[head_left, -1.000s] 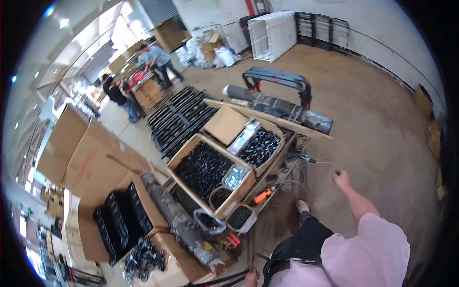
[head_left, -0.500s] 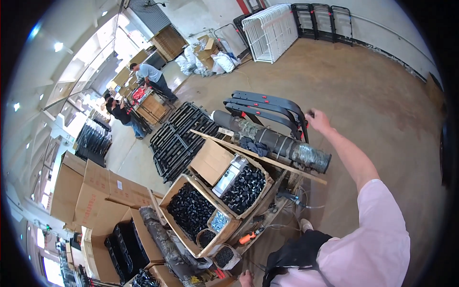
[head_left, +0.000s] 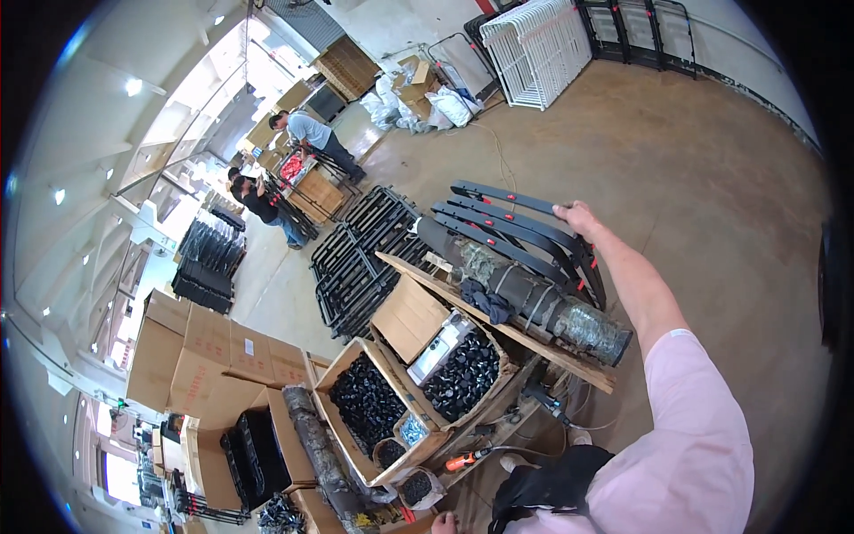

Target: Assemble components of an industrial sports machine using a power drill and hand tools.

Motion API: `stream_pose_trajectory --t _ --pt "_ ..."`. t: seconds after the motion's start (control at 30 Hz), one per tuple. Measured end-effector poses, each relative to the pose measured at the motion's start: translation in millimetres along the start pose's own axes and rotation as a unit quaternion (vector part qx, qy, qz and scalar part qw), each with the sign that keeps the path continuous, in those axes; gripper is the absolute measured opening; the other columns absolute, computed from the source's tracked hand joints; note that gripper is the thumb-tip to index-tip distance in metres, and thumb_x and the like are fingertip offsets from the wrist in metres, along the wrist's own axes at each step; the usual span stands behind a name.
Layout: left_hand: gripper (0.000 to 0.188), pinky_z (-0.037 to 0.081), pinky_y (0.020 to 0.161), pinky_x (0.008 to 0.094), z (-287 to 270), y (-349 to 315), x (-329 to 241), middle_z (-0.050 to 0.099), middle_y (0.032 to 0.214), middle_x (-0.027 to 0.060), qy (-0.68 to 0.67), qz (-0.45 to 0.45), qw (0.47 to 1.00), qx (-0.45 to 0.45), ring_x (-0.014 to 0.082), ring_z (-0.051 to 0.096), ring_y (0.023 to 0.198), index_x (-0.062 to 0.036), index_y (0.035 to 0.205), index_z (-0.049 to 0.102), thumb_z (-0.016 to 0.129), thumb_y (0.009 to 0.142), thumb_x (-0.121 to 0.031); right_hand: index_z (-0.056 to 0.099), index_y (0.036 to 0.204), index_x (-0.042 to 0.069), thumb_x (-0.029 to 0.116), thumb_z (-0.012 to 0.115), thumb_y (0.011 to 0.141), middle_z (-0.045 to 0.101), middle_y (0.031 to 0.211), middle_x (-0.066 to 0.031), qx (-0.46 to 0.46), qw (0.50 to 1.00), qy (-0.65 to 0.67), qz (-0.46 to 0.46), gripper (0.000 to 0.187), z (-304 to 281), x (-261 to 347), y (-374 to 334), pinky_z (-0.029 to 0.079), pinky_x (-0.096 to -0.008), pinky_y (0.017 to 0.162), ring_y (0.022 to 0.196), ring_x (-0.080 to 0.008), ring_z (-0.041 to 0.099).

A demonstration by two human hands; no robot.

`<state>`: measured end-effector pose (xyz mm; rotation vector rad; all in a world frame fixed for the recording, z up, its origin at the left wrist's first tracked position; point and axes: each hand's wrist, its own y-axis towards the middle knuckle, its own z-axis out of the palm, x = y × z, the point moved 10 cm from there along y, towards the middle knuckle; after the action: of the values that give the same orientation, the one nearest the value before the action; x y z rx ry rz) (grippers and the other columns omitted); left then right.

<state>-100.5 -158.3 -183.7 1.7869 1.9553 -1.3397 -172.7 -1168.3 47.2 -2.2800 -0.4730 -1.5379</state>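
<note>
With my right arm stretched out ahead, my right hand (head_left: 578, 218) is closed on the corner of a black metal tube frame (head_left: 505, 197) with small red parts. It is the uppermost of several similar curved frames (head_left: 525, 233) leaning together. They rest beside a long roll wrapped in dark and clear film (head_left: 520, 294). My left hand (head_left: 443, 523) shows only in part at the lower edge, near a small tub of black parts (head_left: 416, 487); its fingers are mostly hidden.
Open boxes of black plastic caps (head_left: 363, 392) (head_left: 461, 378) stand on the bench, with a wooden plank (head_left: 569, 363) along its far side. An orange-handled tool (head_left: 464, 461) lies near me. Stacked black frames (head_left: 360, 258) are beyond. Two people (head_left: 311, 133) (head_left: 260, 203) work farther back.
My right hand has closed on the uppermost black frame, which now stands apart from the others at its near corner. The whole view has shifted, moving the surroundings rightward.
</note>
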Motion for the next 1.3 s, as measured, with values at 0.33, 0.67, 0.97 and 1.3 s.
stream_pose_trajectory --t 0.33,0.67,0.97,1.3 --pt "0.036 0.055 0.087 0.0313 83 15 -328 0.075 0.106 0.0104 -0.109 0.181 0.977 0.035 0.0163 0.07 0.092 0.0049 0.124 0.069 0.063 0.104 -0.025 0.067 0.125 -0.01 0.049 0.074 0.093 0.07 0.122 -0.0256 -0.13 0.983 0.13 0.026 0.067 -91 -43 -75 0.05 -0.0452 0.098 0.114 -0.0319 0.066" --pt "0.042 0.054 0.088 0.0322 428 -150 -592 0.071 0.105 0.0089 -0.198 0.191 0.834 0.479 0.0188 0.068 0.097 -0.0038 0.129 0.064 0.062 0.106 -0.039 0.064 0.123 -0.004 0.042 0.075 0.097 0.068 0.101 -0.0091 -0.131 0.948 0.267 0.111 0.054 -113 -119 -316 0.053 -0.0324 0.068 0.08 -0.0169 0.062" --pt "0.031 0.045 0.048 0.032 478 -225 -539 0.05 0.072 -0.0009 -0.317 -0.018 0.819 0.478 0.0129 0.052 0.056 -0.0131 0.093 0.049 0.066 0.105 -0.036 0.064 0.125 0.003 0.067 0.043 0.104 0.072 0.104 -0.0125 -0.046 0.826 0.329 0.455 0.07 -90 -461 -539 0.056 -0.0519 0.077 0.088 -0.0323 0.069" --pt "0.029 0.038 0.04 0.0295 385 -251 -499 0.046 0.065 -0.0034 -0.176 0.063 0.787 0.589 0.0089 0.045 0.047 -0.0131 0.093 0.048 0.067 0.103 -0.033 0.058 0.13 0.008 0.076 0.032 0.101 0.069 0.104 -0.0139 -0.065 0.729 0.572 0.369 0.079 51 -530 -537 0.056 -0.0539 0.084 0.098 -0.0346 0.067"
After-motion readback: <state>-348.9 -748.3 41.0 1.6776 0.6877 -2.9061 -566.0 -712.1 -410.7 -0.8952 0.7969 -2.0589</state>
